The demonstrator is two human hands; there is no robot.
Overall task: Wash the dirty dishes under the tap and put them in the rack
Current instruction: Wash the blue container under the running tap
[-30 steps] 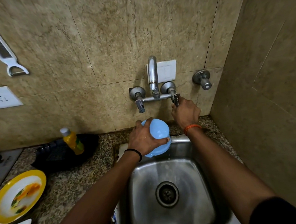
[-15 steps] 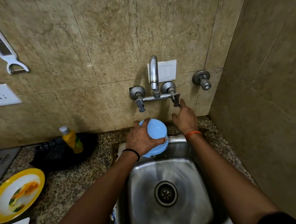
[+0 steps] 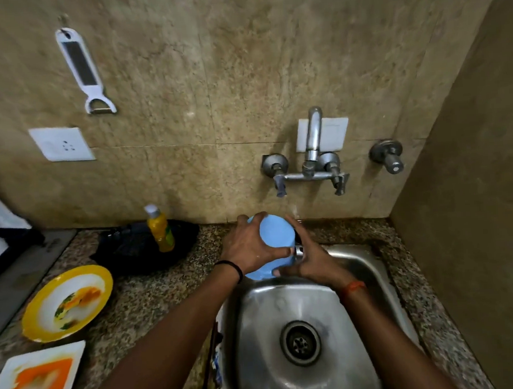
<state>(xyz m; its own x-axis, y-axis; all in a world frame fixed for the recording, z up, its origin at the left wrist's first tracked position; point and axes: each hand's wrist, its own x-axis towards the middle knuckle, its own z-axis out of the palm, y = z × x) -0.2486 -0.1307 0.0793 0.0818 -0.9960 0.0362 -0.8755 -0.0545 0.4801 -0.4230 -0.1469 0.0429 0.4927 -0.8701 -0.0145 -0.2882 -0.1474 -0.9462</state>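
Note:
A light blue bowl point(image 3: 275, 238) is held bottom-up over the back rim of the steel sink point(image 3: 363, 296). My left hand point(image 3: 249, 246) grips it from the left, thumb across its side. My right hand point(image 3: 308, 258) holds it from the right, fingers spread along its lower edge. The wall tap point(image 3: 312, 148) stands above, and no water stream is visible. On the counter to the left lie a dirty yellow-rimmed plate point(image 3: 68, 302) and a white square plate point(image 3: 35, 385) smeared orange. No rack is in view.
A yellow soap bottle point(image 3: 160, 228) stands in a black pan point(image 3: 144, 246) at the back of the granite counter. A white peeler point(image 3: 84, 72) and a socket point(image 3: 61, 144) are on the wall. A separate valve point(image 3: 389, 156) sticks out right of the tap. A tiled side wall closes the right.
My right hand left the tap's right handle and came down onto the blue bowl. The camera view swung left and pulled back, showing more counter.

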